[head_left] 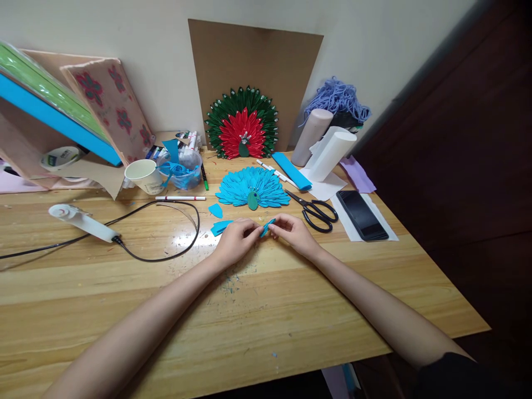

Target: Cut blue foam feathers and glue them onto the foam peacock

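Between my fingertips is a small blue crepe paper piece [268, 226], narrow like a petal. My left hand [240, 239] pinches its left end, and my right hand [294, 233] pinches the other end. Just behind my hands lies a blue paper peacock [253, 188] with a green body and fanned petals. More cut blue paper pieces [220, 227] lie beside my left hand, partly covered by it. A single blue petal [215, 210] rests a little farther back. Black-handled scissors [313, 210] lie to the right of my right hand.
A white glue gun [83, 223] with a black cord lies left. Behind stand a paper cup [144, 176], a tub of blue scraps [183, 173] and a red-green peacock [243, 124] against cardboard [255, 61]. A phone [361, 215] and paper rolls [332, 155] are right.
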Available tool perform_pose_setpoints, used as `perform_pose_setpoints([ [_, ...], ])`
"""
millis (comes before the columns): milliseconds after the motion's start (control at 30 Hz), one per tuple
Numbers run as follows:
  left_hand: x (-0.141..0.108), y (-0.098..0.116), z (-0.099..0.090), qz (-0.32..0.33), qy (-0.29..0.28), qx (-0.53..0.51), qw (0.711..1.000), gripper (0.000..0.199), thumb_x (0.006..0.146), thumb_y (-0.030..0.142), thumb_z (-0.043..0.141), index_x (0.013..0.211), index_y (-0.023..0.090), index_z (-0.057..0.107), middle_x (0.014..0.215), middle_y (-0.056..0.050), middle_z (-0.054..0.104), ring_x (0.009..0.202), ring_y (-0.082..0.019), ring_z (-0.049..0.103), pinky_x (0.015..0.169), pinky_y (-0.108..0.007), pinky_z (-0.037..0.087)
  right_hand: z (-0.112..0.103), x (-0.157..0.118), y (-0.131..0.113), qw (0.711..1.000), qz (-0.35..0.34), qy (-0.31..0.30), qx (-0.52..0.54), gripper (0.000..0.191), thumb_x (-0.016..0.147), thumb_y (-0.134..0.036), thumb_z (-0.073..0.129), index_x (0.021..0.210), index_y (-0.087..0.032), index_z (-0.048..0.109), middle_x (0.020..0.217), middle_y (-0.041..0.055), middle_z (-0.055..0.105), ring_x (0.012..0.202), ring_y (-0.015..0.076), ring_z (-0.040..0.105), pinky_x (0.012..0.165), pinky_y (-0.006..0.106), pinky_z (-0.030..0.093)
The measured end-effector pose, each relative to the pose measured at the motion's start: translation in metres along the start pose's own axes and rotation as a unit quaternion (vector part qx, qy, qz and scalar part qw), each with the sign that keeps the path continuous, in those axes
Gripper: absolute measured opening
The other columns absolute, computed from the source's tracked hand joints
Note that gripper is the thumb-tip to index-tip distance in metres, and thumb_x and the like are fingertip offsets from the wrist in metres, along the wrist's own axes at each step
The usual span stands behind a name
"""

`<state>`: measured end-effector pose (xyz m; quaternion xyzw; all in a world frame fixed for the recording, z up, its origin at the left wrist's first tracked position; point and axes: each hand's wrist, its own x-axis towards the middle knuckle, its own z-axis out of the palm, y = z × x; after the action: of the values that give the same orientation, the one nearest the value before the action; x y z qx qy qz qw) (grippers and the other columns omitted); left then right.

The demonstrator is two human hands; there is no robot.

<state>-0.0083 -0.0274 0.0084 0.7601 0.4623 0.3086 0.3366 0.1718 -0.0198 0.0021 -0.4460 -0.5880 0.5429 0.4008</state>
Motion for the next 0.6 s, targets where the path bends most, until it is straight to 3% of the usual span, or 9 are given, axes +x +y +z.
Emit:
perform_pose_setpoints([
  [300, -0.0017, -0.001, 0.0017, 0.008, 0.051, -0.014, 0.999, 0.023, 0.083, 0.031, 0.055, 0.071, 0.015, 0.067, 0.071, -0.004, 0.066, 0.067, -0.014, 0.057, 0.058, -0.023, 0.039, 0.0066, -0.0006, 0.0015, 0.999, 0.015, 0.035, -0.017, 0.026, 0.067, -0.039, 0.069, 0.073, -0.017, 0.057, 0.067, -0.0006, 0.058, 0.059, 0.0118, 0.053, 0.057, 0.026, 0.043],
  [600, -0.0017, -0.0026, 0.0041, -0.032, 0.035, -0.024, 0.999, 0.022, 0.081, 0.034, 0.055, 0.073, 0.015, 0.064, 0.072, -0.003, 0.066, 0.061, -0.012, 0.055, 0.054, -0.022, 0.04, 0.0051, -0.0007, 0.0025, 0.998, 0.006, 0.061, 0.001, 0.026, 0.066, -0.037, 0.07, 0.073, -0.017, 0.055, 0.066, -0.0016, 0.056, 0.06, 0.0118, 0.054, 0.059, 0.026, 0.044],
])
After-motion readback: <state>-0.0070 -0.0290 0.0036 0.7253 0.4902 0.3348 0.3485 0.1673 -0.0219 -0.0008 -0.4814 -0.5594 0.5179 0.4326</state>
